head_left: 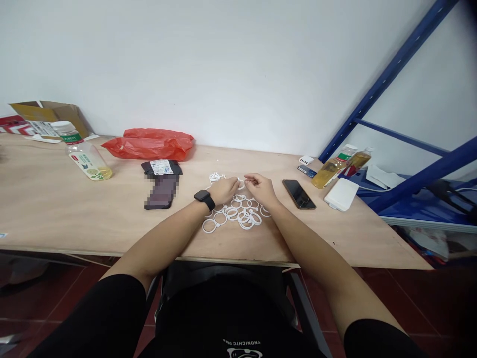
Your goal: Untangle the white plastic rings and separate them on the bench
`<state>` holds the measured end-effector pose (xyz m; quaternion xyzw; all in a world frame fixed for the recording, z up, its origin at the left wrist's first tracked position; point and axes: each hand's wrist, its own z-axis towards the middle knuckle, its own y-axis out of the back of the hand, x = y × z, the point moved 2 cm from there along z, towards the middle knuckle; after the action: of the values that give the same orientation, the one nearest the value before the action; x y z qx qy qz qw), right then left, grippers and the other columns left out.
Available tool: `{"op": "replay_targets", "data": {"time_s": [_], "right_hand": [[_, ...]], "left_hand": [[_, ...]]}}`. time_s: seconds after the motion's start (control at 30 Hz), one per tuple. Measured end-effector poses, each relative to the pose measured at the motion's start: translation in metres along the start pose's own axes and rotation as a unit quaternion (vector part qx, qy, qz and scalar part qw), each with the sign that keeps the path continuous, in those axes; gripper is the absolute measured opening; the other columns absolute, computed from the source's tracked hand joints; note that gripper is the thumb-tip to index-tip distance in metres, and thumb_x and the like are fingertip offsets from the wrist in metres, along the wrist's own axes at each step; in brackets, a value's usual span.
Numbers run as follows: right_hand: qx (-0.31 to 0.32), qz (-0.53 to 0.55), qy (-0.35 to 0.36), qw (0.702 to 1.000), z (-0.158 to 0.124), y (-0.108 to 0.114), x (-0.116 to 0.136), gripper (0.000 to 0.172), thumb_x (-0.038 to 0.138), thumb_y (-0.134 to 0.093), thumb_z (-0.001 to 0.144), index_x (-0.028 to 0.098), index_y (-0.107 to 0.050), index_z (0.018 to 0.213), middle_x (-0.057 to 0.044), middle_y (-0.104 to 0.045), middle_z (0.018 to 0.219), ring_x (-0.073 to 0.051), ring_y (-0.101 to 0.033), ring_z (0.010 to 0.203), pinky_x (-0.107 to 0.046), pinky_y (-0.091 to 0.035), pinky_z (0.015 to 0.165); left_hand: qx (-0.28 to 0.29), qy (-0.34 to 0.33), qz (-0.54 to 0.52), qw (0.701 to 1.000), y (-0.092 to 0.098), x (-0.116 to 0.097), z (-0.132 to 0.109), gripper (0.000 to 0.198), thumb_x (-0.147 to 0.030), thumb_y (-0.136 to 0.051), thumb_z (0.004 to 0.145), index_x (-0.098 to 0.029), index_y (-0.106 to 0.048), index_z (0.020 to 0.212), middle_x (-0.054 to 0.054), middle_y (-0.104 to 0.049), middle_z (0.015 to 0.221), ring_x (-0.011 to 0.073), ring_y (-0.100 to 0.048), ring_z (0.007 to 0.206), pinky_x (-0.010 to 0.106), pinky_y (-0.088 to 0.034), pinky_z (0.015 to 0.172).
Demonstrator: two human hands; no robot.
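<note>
White plastic rings with small eyelets, which look like curtain rings (231, 214), lie in a loose heap on the wooden table (122, 214). Behind the heap, my left hand (223, 190), with a black watch on its wrist, is closed at the edge of a white ring (241, 185). That ring shows between my two hands. My right hand (261, 190) is just to its right, fingers bent and thumb apart from them, close to the same ring. The fingertips are small, so the exact contact is hard to see. More rings (215, 177) lie behind my left hand.
To the left are a red plastic bag (152, 145), a dark packet (162, 186), a bottle (87, 154) and a cardboard box (63, 117). On the right lie a phone (298, 194), a white box (342, 194) and a tea bottle (331, 169), beside a blue metal rack (387, 74).
</note>
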<state>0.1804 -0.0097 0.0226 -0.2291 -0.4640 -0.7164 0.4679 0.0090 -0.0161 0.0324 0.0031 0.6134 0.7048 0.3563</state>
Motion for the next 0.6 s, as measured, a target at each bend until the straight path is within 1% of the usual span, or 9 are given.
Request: {"op": "replay_targets", "data": {"time_s": [0.07, 0.17, 0.3, 0.43, 0.6], "right_hand": [[0.014, 0.024, 0.03, 0.999, 0.0, 0.0, 0.003, 0.027, 0.027, -0.06, 0.077, 0.018, -0.073, 0.1, -0.006, -0.073, 0.091, -0.016, -0.064, 0.074, -0.029, -0.051, 0.07], [0.027, 0.038, 0.044, 0.998, -0.001, -0.001, 0.006, 0.02, 0.027, -0.062, 0.075, 0.018, -0.074, 0.088, -0.006, -0.072, 0.086, -0.016, -0.063, 0.073, -0.029, -0.05, 0.068], [0.044, 0.082, 0.005, 0.996, -0.001, -0.003, 0.003, 0.017, 0.027, -0.064, 0.071, 0.017, -0.071, 0.083, -0.004, -0.07, 0.074, -0.015, -0.061, 0.064, -0.027, -0.048, 0.06], [0.059, 0.125, -0.017, 0.99, 0.0, -0.004, 0.001, 0.016, 0.027, -0.065, 0.065, 0.016, -0.068, 0.077, -0.002, -0.066, 0.068, -0.013, -0.058, 0.06, -0.025, -0.045, 0.057], [0.045, 0.147, -0.035, 0.988, 0.001, -0.005, 0.003, 0.012, 0.021, -0.058, 0.06, 0.018, -0.061, 0.071, 0.002, -0.058, 0.061, -0.011, -0.052, 0.054, -0.023, -0.04, 0.052]], "left_hand": [[0.017, -0.023, 0.051, 0.998, 0.003, -0.001, -0.002, 0.042, -0.042, -0.025, 0.102, -0.017, -0.059, 0.099, 0.01, -0.07, 0.087, 0.0219, -0.065, 0.077, 0.031, -0.043, 0.068], [0.037, -0.046, 0.087, 0.994, 0.004, -0.003, -0.003, 0.046, -0.046, -0.022, 0.102, -0.017, -0.057, 0.108, 0.011, -0.07, 0.092, 0.0226, -0.066, 0.082, 0.03, -0.043, 0.068], [0.055, -0.073, 0.105, 0.99, 0.004, -0.006, -0.004, 0.048, -0.045, -0.019, 0.103, -0.016, -0.057, 0.109, 0.012, -0.071, 0.096, 0.0226, -0.067, 0.085, 0.03, -0.044, 0.07], [0.065, -0.086, 0.119, 0.987, 0.007, -0.01, -0.006, 0.05, -0.045, -0.017, 0.103, -0.016, -0.058, 0.107, 0.012, -0.071, 0.094, 0.0231, -0.067, 0.085, 0.031, -0.045, 0.072], [0.077, -0.091, 0.143, 0.983, 0.008, -0.018, -0.007, 0.047, -0.044, -0.02, 0.103, -0.015, -0.058, 0.108, 0.013, -0.071, 0.095, 0.025, -0.068, 0.086, 0.032, -0.046, 0.071]]}}
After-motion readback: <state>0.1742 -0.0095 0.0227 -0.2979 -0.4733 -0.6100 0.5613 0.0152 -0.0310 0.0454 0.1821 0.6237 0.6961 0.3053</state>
